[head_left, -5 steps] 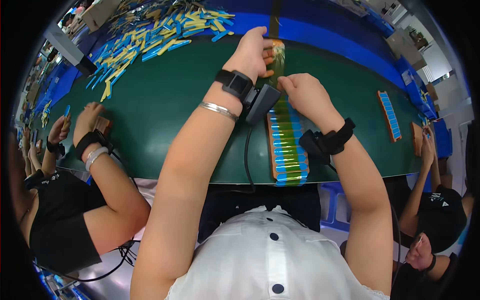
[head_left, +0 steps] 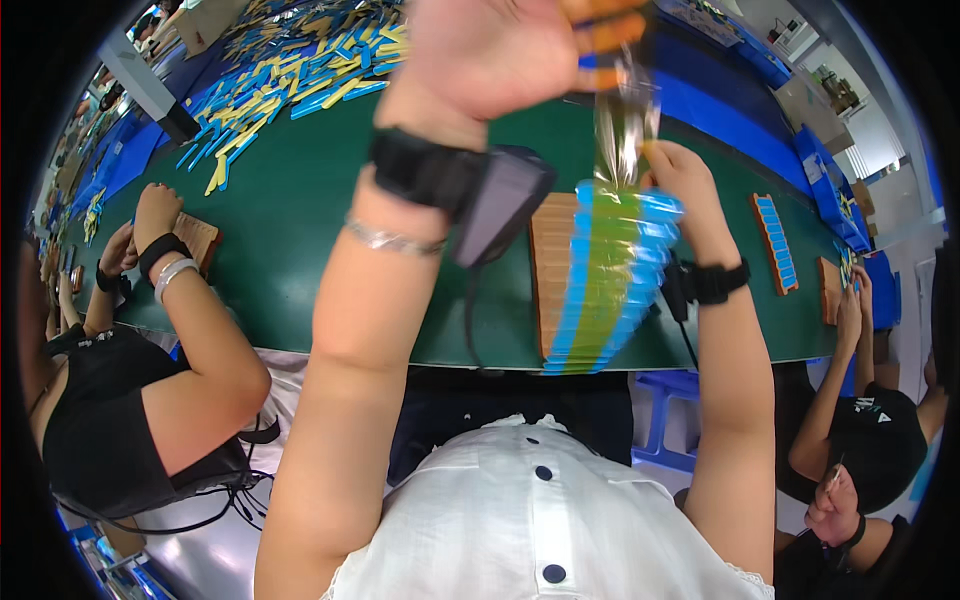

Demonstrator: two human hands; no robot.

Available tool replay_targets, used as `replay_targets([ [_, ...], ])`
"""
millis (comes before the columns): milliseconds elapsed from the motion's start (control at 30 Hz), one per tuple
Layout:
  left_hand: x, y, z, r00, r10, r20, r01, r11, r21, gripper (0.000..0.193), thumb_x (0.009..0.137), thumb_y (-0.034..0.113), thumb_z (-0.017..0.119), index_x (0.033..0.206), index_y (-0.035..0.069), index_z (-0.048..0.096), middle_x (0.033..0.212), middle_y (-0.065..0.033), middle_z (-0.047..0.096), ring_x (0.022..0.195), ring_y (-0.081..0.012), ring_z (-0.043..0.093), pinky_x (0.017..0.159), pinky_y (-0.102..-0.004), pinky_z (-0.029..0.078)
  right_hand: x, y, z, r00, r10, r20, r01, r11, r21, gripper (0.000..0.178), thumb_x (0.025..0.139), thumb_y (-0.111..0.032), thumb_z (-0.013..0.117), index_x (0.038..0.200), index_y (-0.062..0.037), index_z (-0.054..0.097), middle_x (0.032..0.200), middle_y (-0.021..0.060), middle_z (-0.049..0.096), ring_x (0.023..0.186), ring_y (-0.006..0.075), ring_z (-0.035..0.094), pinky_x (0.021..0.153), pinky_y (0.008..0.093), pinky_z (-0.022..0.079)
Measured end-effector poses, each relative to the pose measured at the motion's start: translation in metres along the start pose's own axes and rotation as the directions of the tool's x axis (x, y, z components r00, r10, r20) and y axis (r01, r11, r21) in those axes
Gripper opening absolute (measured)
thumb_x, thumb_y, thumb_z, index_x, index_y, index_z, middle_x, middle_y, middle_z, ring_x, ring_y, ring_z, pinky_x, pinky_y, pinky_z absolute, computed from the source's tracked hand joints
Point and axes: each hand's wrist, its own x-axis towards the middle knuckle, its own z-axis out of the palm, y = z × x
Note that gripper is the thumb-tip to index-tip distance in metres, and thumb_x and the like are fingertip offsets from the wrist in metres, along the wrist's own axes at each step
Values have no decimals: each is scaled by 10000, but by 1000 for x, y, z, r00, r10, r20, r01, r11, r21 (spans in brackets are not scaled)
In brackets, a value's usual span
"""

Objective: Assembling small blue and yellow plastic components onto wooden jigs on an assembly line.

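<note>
Starting at the far left of my feed, a co-worker's hand [head_left: 158,212] is beside a brown block [head_left: 198,238] on the green desk [head_left: 300,205]. Beyond it is a loose pile of blue and yellow pieces [head_left: 300,75].

Next comes my wearer's left hand [head_left: 500,55], raised high, palm in view, and blurred. Its fingers [head_left: 605,35] look orange and meet the clear tape [head_left: 618,135] at the upper edge of the view; the frame cuts them off, so I cannot tell whether they grip it.

Below lies the brown grooved tray [head_left: 552,240], flat on the desk. A moment ago the taped strip of blue pieces [head_left: 612,270] lay along it; now the strip slants up over its right side, far end raised, and the tray's left part is bare. I read that as the row having come away from the grooves at its far end, the pieces hanging together on the tape. Whether the near end touches the tray, I can't make out.

At the strip's right edge is the right hand [head_left: 688,190], its fingers closed, by my reading pinching the tape's border.

Farther right, a second tray [head_left: 775,245] with a row of blue pieces lies well apart, and another co-worker's hands [head_left: 850,300] are near a brown board [head_left: 829,290].
</note>
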Motion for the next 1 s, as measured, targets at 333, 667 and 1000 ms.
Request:
replay_targets([
  [333,-28,26,80,962,50,-270,22,966,257,758,995,501,373,1476,-77,278,1347,-251,519,1275,-422,446,1121,-637,224,-98,-18,20,725,-336,601,667,562,-490,734,786,-736,579,1371,-297,531,1567,199,266,1427,537,169,970,792,252],
  [667,-25,-37,57,685,-62,-726,205,973,110,537,954,443,469,1221,5,629,1089,-115,690,980,-221,630,941,-388,440,-74,19,-63,910,-390,139,398,916,-40,633,804,-442,763,1254,-20,622,1259,138,631,1131,273,608,961,385,466],
  [1000,-73,-117,31,501,-79,-862,202,979,28,403,938,383,504,1141,63,643,1060,-85,671,941,-225,616,879,-393,454,-168,-12,84,949,-45,313,-229,586,778,370,859,-40,720,1204,31,611,1044,73,673,966,124,628,865,280,506],
])
